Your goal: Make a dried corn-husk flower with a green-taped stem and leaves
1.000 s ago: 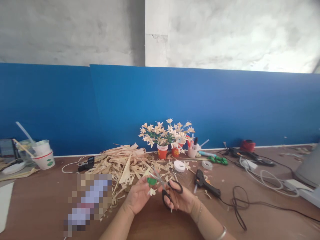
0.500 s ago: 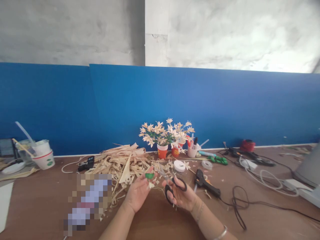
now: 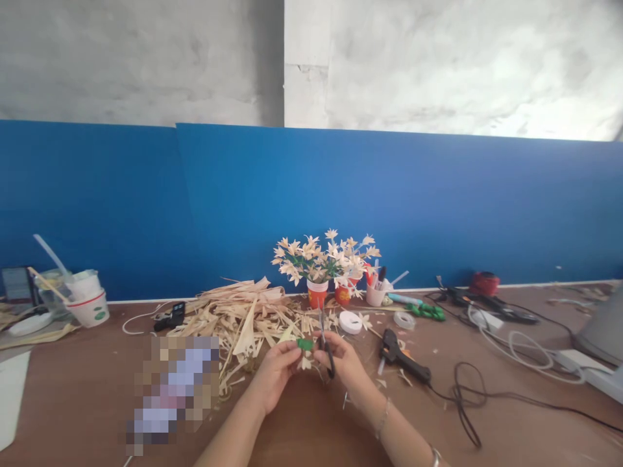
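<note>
My left hand [image 3: 275,376] pinches a small green piece [image 3: 305,344], perhaps tape or ribbon, between thumb and fingers. Just below it a small pale flower [image 3: 305,362] shows; whether the fingers hold its stem is hidden. My right hand [image 3: 346,360] is wrapped round black-handled scissors [image 3: 322,321], whose blades point away from me and look nearly closed. Its thumb and fingertips come close to the green piece's right end. A heap of dry, straw-coloured husks [image 3: 243,311] lies just beyond my left hand.
Behind my hands stand red cups [image 3: 318,296] of pale flowers. A white tape roll [image 3: 350,322] and a black glue gun [image 3: 403,358] lie to the right, with a looping cord [image 3: 460,402]. At far left is a white cup [image 3: 91,307]; a blue partition [image 3: 311,194] closes the back.
My hands have drawn together. The right hand has turned, swinging the scissors upright with their blades closer together, and its fingertips have come near the green piece. The left hand has moved slightly right.
</note>
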A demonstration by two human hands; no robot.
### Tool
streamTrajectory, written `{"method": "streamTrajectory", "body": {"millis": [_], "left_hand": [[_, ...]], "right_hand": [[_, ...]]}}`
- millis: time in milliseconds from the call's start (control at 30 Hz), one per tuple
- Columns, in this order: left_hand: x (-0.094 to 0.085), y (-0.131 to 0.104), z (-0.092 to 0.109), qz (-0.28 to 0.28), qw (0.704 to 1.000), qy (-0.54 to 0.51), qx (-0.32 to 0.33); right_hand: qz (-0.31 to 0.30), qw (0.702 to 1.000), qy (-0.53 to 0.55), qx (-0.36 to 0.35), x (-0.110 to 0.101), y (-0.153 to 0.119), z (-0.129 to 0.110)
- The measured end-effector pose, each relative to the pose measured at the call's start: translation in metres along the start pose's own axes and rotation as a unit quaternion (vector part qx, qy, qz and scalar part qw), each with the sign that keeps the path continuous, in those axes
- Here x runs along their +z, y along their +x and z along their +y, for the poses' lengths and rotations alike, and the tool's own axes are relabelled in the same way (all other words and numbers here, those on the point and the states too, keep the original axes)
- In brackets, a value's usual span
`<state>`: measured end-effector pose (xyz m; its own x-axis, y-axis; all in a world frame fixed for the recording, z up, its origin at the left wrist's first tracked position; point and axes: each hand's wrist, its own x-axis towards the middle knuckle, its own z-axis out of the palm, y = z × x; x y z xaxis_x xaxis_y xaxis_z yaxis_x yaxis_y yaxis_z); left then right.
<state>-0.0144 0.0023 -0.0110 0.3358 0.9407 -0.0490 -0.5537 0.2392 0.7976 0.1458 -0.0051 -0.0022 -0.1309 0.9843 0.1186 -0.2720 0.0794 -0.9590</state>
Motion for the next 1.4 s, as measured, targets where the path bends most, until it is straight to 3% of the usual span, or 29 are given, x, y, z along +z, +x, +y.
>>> {"method": "streamTrajectory", "body": {"millis": [167, 433, 900, 1400], "left_hand": [[0.003, 0.0, -0.008, 0.006, 0.997, 0.072, -0.016], [0.002, -0.001, -0.009, 0.01, 0.996, 0.077, -0.052], [0.003, 0.0, -0.009, 0.003, 0.987, 0.156, -0.028], [0.005, 0.003, -0.012, 0.031, 0.982, 0.184, 0.017]], "right_hand": [[0.023, 1.0, -0.003, 0.002, -0.003, 0.005, 0.008], [0.015, 0.999, -0.033, 0.011, -0.005, 0.007, 0.009], [-0.002, 0.999, -0.006, 0.04, -0.006, 0.006, 0.005], [0.003, 0.998, 0.016, 0.06, -0.002, 0.004, 0.001]]}}
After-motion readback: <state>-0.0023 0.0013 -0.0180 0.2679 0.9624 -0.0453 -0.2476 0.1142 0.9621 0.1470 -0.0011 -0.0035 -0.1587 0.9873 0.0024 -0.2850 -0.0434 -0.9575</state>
